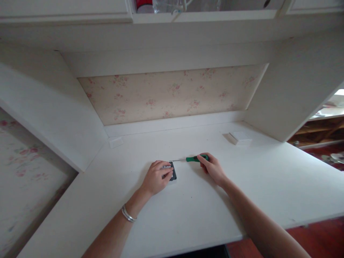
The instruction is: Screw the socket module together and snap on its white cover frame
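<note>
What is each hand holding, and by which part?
Right hand holds the green-handled metal screwdriver by its handle; left hand rests on a small dark rectangular block.

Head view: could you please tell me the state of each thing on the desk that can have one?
Dark block: flat on the desk, held down by the left hand.
Screwdriver: gripped by the right hand, tip pointing at the block.
White box: appears shut, lying untouched at the back.

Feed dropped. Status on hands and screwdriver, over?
Left hand pressing dark plate on desk. Right hand gripping green screwdriver, tip at plate. White box at back, apart.
</note>
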{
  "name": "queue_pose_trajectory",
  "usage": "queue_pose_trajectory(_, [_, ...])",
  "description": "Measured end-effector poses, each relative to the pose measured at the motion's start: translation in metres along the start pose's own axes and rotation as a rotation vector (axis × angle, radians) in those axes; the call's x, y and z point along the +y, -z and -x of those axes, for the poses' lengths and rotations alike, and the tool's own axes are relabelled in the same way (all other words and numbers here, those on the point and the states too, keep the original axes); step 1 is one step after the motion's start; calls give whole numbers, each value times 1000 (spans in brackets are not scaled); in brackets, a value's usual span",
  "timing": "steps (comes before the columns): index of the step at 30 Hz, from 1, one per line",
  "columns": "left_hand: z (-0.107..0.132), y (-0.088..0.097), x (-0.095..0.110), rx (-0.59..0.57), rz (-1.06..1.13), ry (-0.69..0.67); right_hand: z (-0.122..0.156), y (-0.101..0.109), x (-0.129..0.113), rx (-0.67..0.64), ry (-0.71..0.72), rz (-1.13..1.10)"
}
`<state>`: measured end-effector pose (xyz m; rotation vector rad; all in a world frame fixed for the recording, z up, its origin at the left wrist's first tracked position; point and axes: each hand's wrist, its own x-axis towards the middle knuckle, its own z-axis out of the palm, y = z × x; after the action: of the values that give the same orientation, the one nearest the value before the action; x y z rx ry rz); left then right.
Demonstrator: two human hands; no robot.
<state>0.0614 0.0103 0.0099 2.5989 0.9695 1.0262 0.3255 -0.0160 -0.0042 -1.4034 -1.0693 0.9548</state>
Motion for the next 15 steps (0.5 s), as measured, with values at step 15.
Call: queue_pose_trajectory(15, [15,16,-20,-64,172,179,0,6,-12,295,256,-41])
